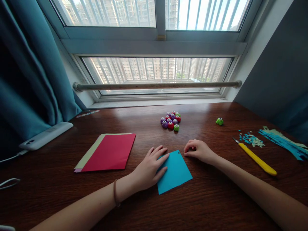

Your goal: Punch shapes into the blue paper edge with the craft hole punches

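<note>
Left hand [150,166] flat, open on blue paper [176,173]; right hand [198,150] curled closed at paper's corner.

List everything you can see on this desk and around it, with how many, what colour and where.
blue paper square: one, blue, front centre of desk
paper stack: one, red on top, left of centre
small punches: a cluster, purple, red, green, back centre
lone punch: one, green, back right
craft knife: one, yellow, right
paper scraps: scattered, blue, right
paper strips: a pile, blue, far right
white device: one, left edge
curtain: teal, left
desk: brown wood
left hand: flat on the blue square
right hand: curled at its top corner
</note>
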{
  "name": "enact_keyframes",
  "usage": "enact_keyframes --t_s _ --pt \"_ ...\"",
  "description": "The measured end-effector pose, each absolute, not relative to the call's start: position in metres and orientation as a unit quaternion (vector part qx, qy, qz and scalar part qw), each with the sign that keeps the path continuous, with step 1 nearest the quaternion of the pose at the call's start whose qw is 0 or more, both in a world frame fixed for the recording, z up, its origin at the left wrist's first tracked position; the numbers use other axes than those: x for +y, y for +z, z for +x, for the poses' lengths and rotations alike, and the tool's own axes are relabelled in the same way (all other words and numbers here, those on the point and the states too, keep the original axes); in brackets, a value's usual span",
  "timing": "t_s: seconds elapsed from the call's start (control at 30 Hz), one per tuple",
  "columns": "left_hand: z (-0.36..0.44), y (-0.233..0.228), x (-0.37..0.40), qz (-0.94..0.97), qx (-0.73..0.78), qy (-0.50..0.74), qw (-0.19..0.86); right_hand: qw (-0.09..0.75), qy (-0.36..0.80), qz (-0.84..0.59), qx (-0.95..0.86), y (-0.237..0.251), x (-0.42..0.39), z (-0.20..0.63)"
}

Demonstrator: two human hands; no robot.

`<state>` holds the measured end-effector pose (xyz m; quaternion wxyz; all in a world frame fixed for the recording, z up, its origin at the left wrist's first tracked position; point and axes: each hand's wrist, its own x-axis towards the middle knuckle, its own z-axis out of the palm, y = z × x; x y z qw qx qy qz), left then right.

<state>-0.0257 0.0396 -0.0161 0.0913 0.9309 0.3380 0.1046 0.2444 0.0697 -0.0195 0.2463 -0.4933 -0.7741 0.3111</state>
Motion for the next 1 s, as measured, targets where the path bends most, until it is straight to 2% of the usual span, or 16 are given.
enact_keyframes --t_s 0.17,0.27,0.47,0.6,1.0 --pt "-0.026 -0.015 0.039 0.93 0.337 0.112 0.097 0.22 0.275 -0.477 -0.805 -0.016 0.068 0.244" --pt "-0.026 -0.014 0.039 0.93 0.336 0.111 0.098 0.241 0.294 -0.47 -0.797 -0.012 0.066 0.241" --pt "-0.026 -0.015 0.039 0.932 0.328 0.119 0.095 0.4 0.568 -0.444 -0.566 0.009 0.052 0.228" --pt "-0.026 -0.015 0.039 0.933 0.329 0.113 0.095 0.455 0.66 -0.42 -0.425 0.029 0.035 0.222" --pt "-0.027 -0.017 0.04 0.933 0.327 0.118 0.089 0.474 0.671 -0.39 -0.415 0.077 0.007 0.225"
